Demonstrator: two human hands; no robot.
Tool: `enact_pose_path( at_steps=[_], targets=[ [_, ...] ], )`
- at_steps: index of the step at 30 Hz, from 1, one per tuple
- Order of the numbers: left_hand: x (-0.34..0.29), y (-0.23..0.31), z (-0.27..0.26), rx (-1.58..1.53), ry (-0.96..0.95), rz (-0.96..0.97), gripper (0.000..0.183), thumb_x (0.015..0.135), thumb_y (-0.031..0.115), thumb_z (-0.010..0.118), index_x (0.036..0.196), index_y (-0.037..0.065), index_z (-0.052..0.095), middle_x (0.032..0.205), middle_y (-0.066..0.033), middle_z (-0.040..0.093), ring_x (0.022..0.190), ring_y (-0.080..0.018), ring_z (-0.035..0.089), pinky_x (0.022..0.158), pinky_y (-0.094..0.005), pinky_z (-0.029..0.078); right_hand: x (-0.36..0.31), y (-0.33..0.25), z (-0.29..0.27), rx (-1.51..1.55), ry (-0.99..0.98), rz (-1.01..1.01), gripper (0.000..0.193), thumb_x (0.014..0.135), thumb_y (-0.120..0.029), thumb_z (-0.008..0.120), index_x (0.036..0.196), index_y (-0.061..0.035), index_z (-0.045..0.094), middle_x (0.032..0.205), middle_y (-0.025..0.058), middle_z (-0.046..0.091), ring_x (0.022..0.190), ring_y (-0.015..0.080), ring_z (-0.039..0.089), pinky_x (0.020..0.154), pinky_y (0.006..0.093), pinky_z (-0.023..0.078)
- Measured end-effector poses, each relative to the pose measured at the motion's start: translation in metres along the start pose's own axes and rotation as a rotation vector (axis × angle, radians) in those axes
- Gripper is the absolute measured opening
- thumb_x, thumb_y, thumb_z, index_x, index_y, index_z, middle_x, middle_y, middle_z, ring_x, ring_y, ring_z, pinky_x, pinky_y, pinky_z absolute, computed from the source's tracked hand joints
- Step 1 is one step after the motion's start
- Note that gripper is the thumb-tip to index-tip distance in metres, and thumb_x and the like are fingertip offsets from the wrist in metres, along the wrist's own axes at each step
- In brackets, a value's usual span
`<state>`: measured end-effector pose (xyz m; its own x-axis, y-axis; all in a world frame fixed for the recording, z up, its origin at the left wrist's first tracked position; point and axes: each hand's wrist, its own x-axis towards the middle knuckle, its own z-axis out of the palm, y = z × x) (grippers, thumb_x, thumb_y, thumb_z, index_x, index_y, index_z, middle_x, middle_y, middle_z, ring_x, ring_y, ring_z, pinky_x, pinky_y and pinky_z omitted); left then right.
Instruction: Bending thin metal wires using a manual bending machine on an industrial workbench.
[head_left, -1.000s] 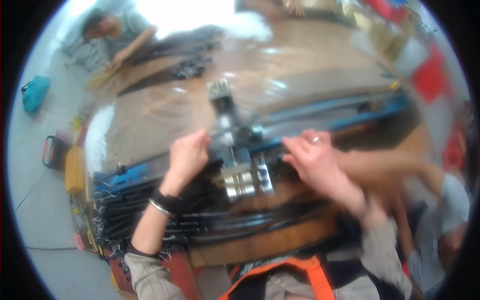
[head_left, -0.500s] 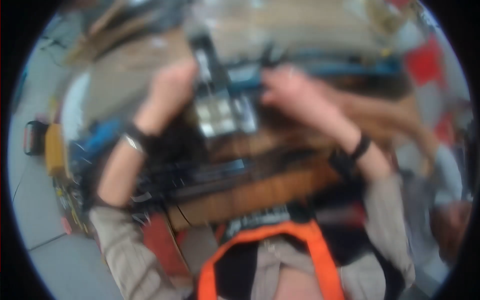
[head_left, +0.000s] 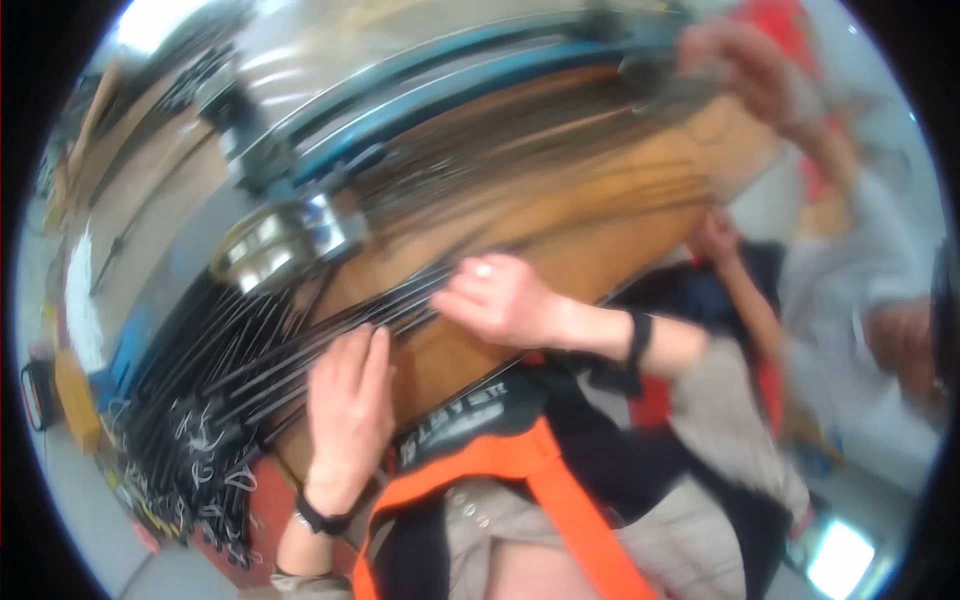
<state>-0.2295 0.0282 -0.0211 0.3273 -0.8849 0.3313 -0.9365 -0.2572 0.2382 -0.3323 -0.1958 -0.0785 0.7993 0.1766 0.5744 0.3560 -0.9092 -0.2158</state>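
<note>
Undersides are the hard part here: the left hand (head_left: 348,415) lies over the near side of a bundle of dark rods (head_left: 385,308), its fingers straight and nearly pressed together, the thumb out of sight, so I cannot tell whether it grips. The right hand (head_left: 500,302) is at the bundle's upper right, fingers curled in; their tips are blurred against the rods, and whether they pinch any I cannot tell either. The rods slant across the bench (head_left: 435,362) between the two hands; their lower ends are lost in a tangled pile of black pieces with white ties (head_left: 195,440).

Just beyond the bundle sits a metal block fixture (head_left: 265,245), smeared by blur, with a blue rail (head_left: 430,112) running off behind it to the right. A co-worker's hand (head_left: 745,75) is at the rail's far end — too blurred to read what it touches. The co-worker's other hand (head_left: 715,237) is by the bench edge. An orange apron strap (head_left: 465,462) crosses the foreground, close below the hands.
</note>
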Motion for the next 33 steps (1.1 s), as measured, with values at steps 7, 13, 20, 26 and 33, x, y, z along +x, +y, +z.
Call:
enact_pose_path(
  at_steps=[7,13,20,26,33],
  targets=[
    [0.026,-0.006,-0.005,0.061,-0.102,-0.033,0.039,0.082,0.003,0.066,0.121,0.003,0.063,0.078,-0.0100,0.054,0.071,-0.0262,0.056,0.061,-0.0387,0.047,-0.004,0.064,-0.036,-0.122,0.267,0.051,0.031,0.079,-0.030,0.074,0.100,-0.0084,0.067,0.068,-0.0002,0.051,0.062,0.0145,0.054,0.052,0.0274,0.044],
    [0.071,-0.001,-0.034,0.077,-0.217,0.068,0.036,0.081,0.001,0.066,0.117,0.003,0.063,0.077,-0.0106,0.053,0.070,-0.0279,0.056,0.059,-0.0383,0.048,-0.004,0.070,-0.046,-0.210,0.399,-0.015,0.043,0.082,-0.040,0.073,0.110,-0.0094,0.066,0.068,-0.0005,0.051,0.056,0.0144,0.052,0.046,0.0265,0.041],
    [0.080,-0.067,-0.130,0.335,0.199,0.050,0.026,0.089,-0.005,0.057,0.114,0.001,0.062,0.091,-0.0161,0.061,0.082,-0.0307,0.061,0.069,-0.0383,0.050,-0.004,0.126,-0.050,-0.292,0.530,0.151,0.023,0.092,-0.025,0.067,0.109,-0.0096,0.066,0.071,0.0065,0.057,0.057,0.0202,0.055,0.052,0.0312,0.047],
    [0.055,-0.114,-0.207,0.588,0.327,-0.162,0.030,0.094,0.000,0.056,0.123,0.003,0.062,0.097,-0.0178,0.062,0.085,-0.0331,0.061,0.073,-0.0386,0.049,0.097,0.135,-0.006,0.142,0.349,0.331,0.014,0.093,-0.019,0.066,0.103,-0.0089,0.067,0.079,0.0117,0.065,0.066,0.0203,0.063,0.059,0.0309,0.051],
    [0.002,-0.139,-0.201,0.414,0.372,-0.336,0.031,0.093,0.000,0.056,0.124,0.004,0.060,0.092,-0.0190,0.062,0.079,-0.0335,0.061,0.071,-0.0385,0.048,0.243,0.082,0.045,0.705,0.143,0.162,0.012,0.091,-0.016,0.067,0.095,-0.0050,0.068,0.082,0.0088,0.071,0.073,0.0169,0.069,0.065,0.0293,0.053]
  ],
)
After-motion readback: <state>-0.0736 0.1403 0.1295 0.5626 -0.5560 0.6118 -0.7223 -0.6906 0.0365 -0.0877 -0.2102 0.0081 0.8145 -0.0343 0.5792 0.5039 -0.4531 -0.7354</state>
